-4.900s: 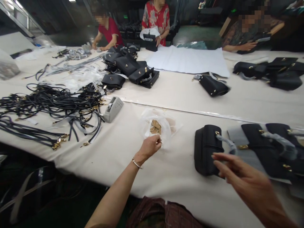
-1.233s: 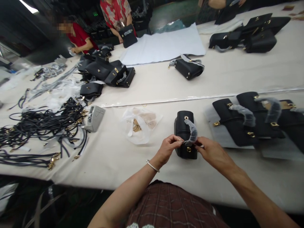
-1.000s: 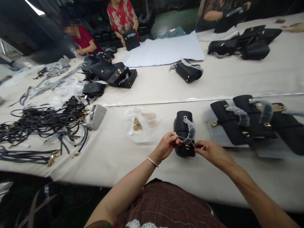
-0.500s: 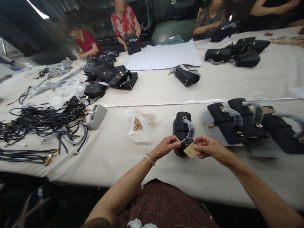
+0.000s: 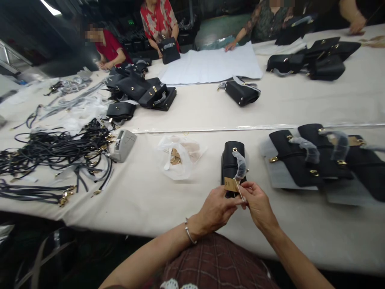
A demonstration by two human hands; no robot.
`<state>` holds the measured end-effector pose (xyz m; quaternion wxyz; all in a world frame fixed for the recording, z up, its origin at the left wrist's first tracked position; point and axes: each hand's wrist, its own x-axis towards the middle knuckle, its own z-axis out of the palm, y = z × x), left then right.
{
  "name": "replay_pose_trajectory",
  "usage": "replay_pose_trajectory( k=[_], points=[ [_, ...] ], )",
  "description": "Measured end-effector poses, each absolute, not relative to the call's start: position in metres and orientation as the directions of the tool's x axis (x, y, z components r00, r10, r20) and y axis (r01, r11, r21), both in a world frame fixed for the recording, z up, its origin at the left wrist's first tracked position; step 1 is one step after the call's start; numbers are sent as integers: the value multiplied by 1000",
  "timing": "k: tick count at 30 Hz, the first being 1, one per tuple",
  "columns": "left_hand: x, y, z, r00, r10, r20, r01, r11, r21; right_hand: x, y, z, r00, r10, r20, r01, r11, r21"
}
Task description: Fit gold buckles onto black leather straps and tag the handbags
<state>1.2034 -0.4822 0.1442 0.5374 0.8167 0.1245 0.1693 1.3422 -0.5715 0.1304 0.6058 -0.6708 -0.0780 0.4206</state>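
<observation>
A small black handbag (image 5: 234,160) lies on the table in front of me, its handle (image 5: 240,164) wrapped in clear plastic film. At the bag's near end is a tan hang tag (image 5: 231,184) with a thin white string. My left hand (image 5: 218,209) is closed on the lower edge of this tag, its fingertips reaching toward my right hand. Pinched fingers of my right hand (image 5: 257,204) hold the string to the right of the tag. The string's ends are partly hidden by the fingers.
An open plastic bag (image 5: 180,158) holds more tan tags. Several black handbags (image 5: 296,160) lie to the right. On the left are a grey dispenser (image 5: 123,145) and tangled black straps (image 5: 57,148). Across the table, people work near a handbag pile (image 5: 138,90) and white sheeting (image 5: 210,66).
Both hands have drawn together below the bag's handle. The tag has shifted left, from my right fingers to my left hand, and my right hand now has the string.
</observation>
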Motion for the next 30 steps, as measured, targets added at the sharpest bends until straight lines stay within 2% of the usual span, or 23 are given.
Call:
replay_pose_trajectory(
  k=[2, 3, 5, 7, 9, 11, 13, 15, 16, 19, 21, 22, 24, 26, 28, 30],
  points=[
    [1206, -481, 147, 885, 455, 97, 100, -391, 915, 1345, -571, 133, 609, 646, -460, -364, -287, -886],
    [1209, -479, 146, 852, 523, 37, 144, -300, 943, 1347, -571, 134, 598, 660, -456, -339, -307, -889],
    [1217, -474, 142, 759, 632, -158, 205, -3, 979, 1352, -570, 137, 578, 683, -447, -279, -350, -894],
    [1227, -467, 135, 696, 632, -339, 221, 261, 940, 1359, -571, 140, 561, 702, -438, -205, -394, -896],
    [1233, -460, 130, 686, 608, -399, 231, 338, 912, 1370, -573, 145, 580, 702, -414, -111, -435, -894],
    [1231, -455, 129, 680, 658, -323, 276, 178, 945, 1383, -574, 151, 656, 664, -358, -13, -465, -885],
    [1222, -453, 135, 718, 688, -107, 330, -201, 922, 1393, -572, 158, 728, 622, -288, 61, -477, -877],
    [1206, -454, 147, 812, 569, 128, 295, -589, 753, 1398, -567, 163, 738, 631, -240, 122, -474, -872],
    [1198, -456, 153, 857, 470, 210, 234, -719, 654, 1398, -562, 164, 720, 658, -221, 160, -467, -870],
    [1176, -461, 169, 924, 179, 339, -4, -880, 475, 1391, -547, 161, 642, 750, -158, 290, -429, -855],
    [1166, -461, 171, 930, 100, 355, -85, -879, 469, 1388, -539, 155, 620, 774, -128, 337, -410, -848],
    [1163, -460, 168, 931, 135, 339, -59, -862, 503, 1388, -537, 152, 624, 772, -123, 341, -410, -846],
    [1160, -456, 155, 917, 333, 221, 118, -754, 647, 1392, -537, 147, 644, 752, -140, 321, -431, -843],
    [1160, -451, 134, 868, 495, -40, 319, -495, 808, 1398, -540, 142, 663, 727, -176, 276, -456, -846],
    [1163, -447, 109, 818, 482, -314, 431, -154, 889, 1402, -545, 139, 683, 705, -190, 239, -462, -854],
    [1168, -446, 84, 791, 410, -455, 447, 122, 886, 1400, -548, 137, 712, 684, -158, 229, -439, -869]
  ],
)
